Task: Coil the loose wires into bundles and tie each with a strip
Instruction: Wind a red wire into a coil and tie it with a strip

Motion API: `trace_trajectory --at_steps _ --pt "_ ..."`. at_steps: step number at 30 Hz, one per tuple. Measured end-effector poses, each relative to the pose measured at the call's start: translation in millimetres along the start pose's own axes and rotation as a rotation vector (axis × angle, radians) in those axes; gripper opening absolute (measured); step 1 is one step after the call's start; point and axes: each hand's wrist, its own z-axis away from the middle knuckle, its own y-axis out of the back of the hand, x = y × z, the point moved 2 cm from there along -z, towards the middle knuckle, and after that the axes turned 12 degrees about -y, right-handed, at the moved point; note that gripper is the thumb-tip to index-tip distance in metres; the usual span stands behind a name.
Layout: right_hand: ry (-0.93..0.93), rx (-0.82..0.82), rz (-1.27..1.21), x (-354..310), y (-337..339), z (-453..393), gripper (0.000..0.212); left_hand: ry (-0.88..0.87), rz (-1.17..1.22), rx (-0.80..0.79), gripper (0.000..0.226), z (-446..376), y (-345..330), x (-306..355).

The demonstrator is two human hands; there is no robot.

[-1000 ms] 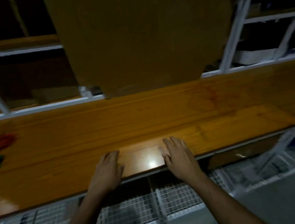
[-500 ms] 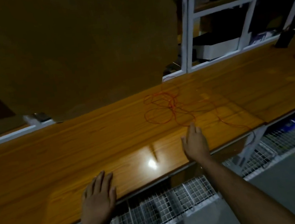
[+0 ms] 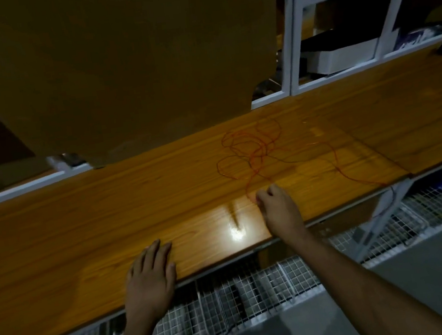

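Now your right hand (image 3: 278, 210) had reached forward and curled its fingers (image 3: 264, 196) onto the near loop of the red wire (image 3: 254, 151) tangled on the tabletop (image 3: 79, 215), left hand (image 3: 151, 276) flat, so coiling could begin.

Two bare forearms enter from the bottom of the frame, with no sleeves, gloves, watch or rings showing. The left hand (image 3: 150, 279) and the right hand (image 3: 278, 211) are both uncovered, their fingernails short and plain.
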Motion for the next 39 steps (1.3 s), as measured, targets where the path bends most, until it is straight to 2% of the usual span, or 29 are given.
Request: trace_trajectory --at_steps 2,6,11,15,17,19,21,22,27,29,31,33,35,37,39 --pt "0.067 -0.037 -0.017 -20 -3 14 0.02 -0.003 0.001 0.007 0.063 0 0 1" --pt "0.34 -0.116 0.023 -64 -19 44 0.043 -0.005 0.015 0.009 0.065 1 2 2" --pt "0.6 -0.13 0.093 -116 -48 77 0.035 0.002 0.025 0.0 0.06 -1 7 5" --pt "0.715 -0.101 -0.065 -135 -52 91 0.042 -0.019 -0.006 -0.029 0.053 1 7 3" --pt "0.747 -0.093 -0.125 -133 -54 92 0.038 -0.016 -0.021 -0.049 0.052 0 9 3" --pt "0.7 -0.153 -0.163 -128 -55 88 0.034 -0.008 -0.022 -0.072 0.054 -1 10 3" --pt "0.537 -0.195 -0.249 -119 -50 82 0.038 -0.005 -0.005 -0.062 0.054 -1 9 3" --pt "0.431 -0.165 -0.271 -111 -44 77 0.042 -0.007 -0.008 -0.047 0.053 -1 7 3" --pt "-0.094 0.275 -0.072 -52 2 43 0.06 -0.022 -0.021 0.025 0.058 -1 5 1" --pt "-0.287 0.248 -0.013 -21 17 28 0.073 -0.033 0.022 0.067 0.059 -1 6 2" --pt "-0.397 0.084 0.07 4 21 13 0.073 -0.04 0.166 0.15 0.057 -1 8 0" --pt "-0.384 -0.061 0.165 11 19 3 0.048 0.002 0.367 0.255 0.06 -3 10 -4" --pt "-0.286 -0.105 0.166 2 18 -2 0.023 0.046 0.484 0.325 0.059 -3 12 -4" --pt "-0.196 -0.18 0.111 -20 18 0 0.013 0.005 0.512 0.373 0.05 -3 14 7" --pt "-0.133 -0.331 -0.095 -49 18 8 0.008 -0.059 0.607 0.376 0.043 -2 19 27"
